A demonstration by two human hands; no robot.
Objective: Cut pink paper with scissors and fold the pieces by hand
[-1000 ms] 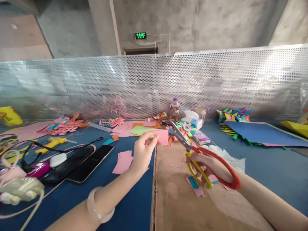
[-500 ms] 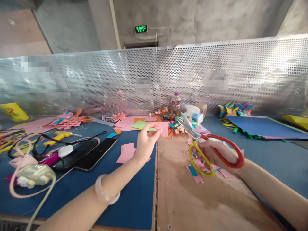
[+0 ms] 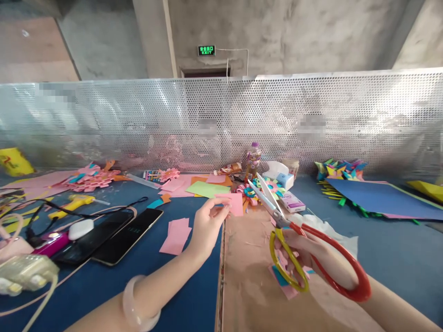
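Note:
Between thumb and fingers, my left hand (image 3: 210,223) pinches a small pink paper piece (image 3: 236,204), held above the seam between the blue mat and the brown board. My right hand (image 3: 304,249) grips scissors (image 3: 279,220) with one yellow and one red handle loop. Their blades are parted and point up and to the left, a little right of the pink paper. Beneath the right hand lie pink and blue paper scraps (image 3: 284,281), partly hidden by the yellow loop. Several cut pink pieces (image 3: 176,236) rest on the mat left of my left hand.
Two black phones (image 3: 128,235), cables and a yellow glue gun (image 3: 71,206) lie at left. Coloured sheets (image 3: 206,189), a bottle (image 3: 253,159), a tissue box (image 3: 285,180) and paper flowers stand farther back. A blue sheet (image 3: 380,198) lies at right, before a perforated metal screen (image 3: 145,120).
The scissors have swung more upright and their blades have spread wider. My left hand still holds the pink paper, slightly lower in view. The camera view has tilted up a little.

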